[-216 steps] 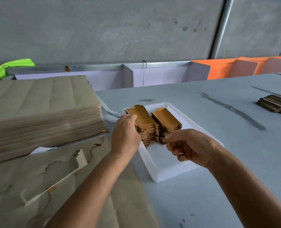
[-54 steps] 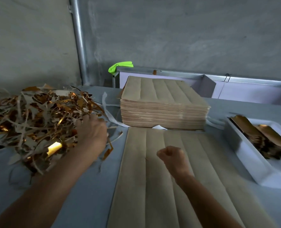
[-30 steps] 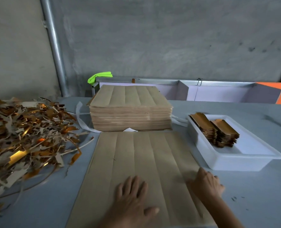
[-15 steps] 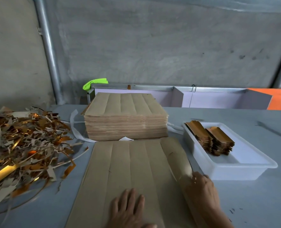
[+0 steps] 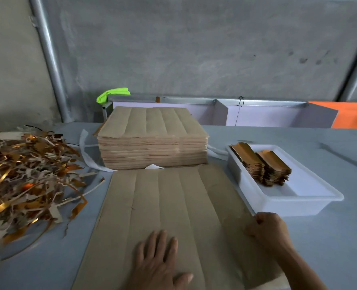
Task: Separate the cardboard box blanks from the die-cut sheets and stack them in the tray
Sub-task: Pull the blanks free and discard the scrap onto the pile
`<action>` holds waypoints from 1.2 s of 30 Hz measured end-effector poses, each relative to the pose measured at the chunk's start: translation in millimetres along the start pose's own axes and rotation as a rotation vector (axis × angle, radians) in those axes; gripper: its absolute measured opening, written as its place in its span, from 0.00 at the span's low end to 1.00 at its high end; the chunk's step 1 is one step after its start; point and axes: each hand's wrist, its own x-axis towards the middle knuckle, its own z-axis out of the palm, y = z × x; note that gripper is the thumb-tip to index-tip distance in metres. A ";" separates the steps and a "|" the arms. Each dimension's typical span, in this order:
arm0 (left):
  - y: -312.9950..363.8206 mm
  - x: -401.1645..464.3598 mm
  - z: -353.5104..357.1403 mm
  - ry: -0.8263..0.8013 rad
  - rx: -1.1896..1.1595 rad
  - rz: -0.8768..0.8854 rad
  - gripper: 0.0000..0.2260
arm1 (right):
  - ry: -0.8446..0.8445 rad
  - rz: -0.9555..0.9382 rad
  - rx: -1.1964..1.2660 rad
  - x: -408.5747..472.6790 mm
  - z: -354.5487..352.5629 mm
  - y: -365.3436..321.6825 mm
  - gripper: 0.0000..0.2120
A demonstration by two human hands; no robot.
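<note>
One brown die-cut sheet (image 5: pixel 169 206) lies flat on the grey table in front of me, its cut lines running away from me. My left hand (image 5: pixel 158 262) presses flat on its near middle with straight fingers. My right hand (image 5: pixel 267 229) has its fingers curled over the sheet's right edge strip, close to the tray's near corner. The white tray (image 5: pixel 299 206) stands to the right and holds two stacks of gold-faced box blanks (image 5: pixel 261 164). A thick stack of die-cut sheets (image 5: pixel 152 147) sits just beyond the single sheet.
A loose pile of gold and brown offcut scraps (image 5: pixel 27 174) covers the table's left side. A white strap (image 5: pixel 85 149) curls beside the sheet stack. Behind stand low lilac dividers (image 5: pixel 257 114), a green cloth (image 5: pixel 112 94) and the concrete wall.
The sheet's right strip, curled upward under my right hand half a second ago, now lies nearly flat. My right hand sits a little farther right. My left hand stays pressed down.
</note>
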 end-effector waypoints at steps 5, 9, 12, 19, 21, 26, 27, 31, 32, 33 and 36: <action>3.9 -4.0 -6.6 -0.046 -0.023 -0.037 0.32 | -0.002 -0.076 0.048 6.1 5.0 11.4 0.08; 3.1 -3.7 -9.1 -0.097 0.037 0.011 0.32 | -0.154 0.017 0.252 5.7 -3.1 7.4 0.11; 2.0 -3.7 -15.3 -0.165 0.025 0.011 0.33 | -0.287 0.154 0.461 5.8 -15.5 5.2 0.09; 11.5 7.7 -11.5 -0.042 -0.170 0.032 0.32 | -0.495 0.203 0.742 -0.1 -19.9 -9.8 0.18; 25.2 10.9 -21.3 0.087 -0.527 0.049 0.32 | -0.496 0.174 0.775 -4.4 -15.8 -18.4 0.16; 60.8 38.3 -54.8 -0.105 -1.398 -0.133 0.30 | -0.506 -0.059 0.659 -25.3 6.9 -37.2 0.10; 63.4 46.0 -57.0 -0.114 -1.446 -0.193 0.28 | -0.509 -0.100 0.605 -29.7 12.4 -38.1 0.12; 60.3 66.0 -56.2 -0.132 -1.552 -0.483 0.19 | -0.493 -0.202 0.365 -41.9 23.1 -33.3 0.10; 57.9 67.1 -54.7 -0.162 -1.565 -0.511 0.18 | -0.509 -0.264 0.333 -45.4 23.5 -32.3 0.10; 56.3 67.6 -53.8 -0.187 -1.566 -0.525 0.17 | -0.522 -0.346 0.290 -48.1 24.6 -31.5 0.11; 52.7 66.2 -48.8 -0.203 -1.557 -0.576 0.14 | -0.529 -0.561 0.125 -55.8 26.7 -31.8 0.12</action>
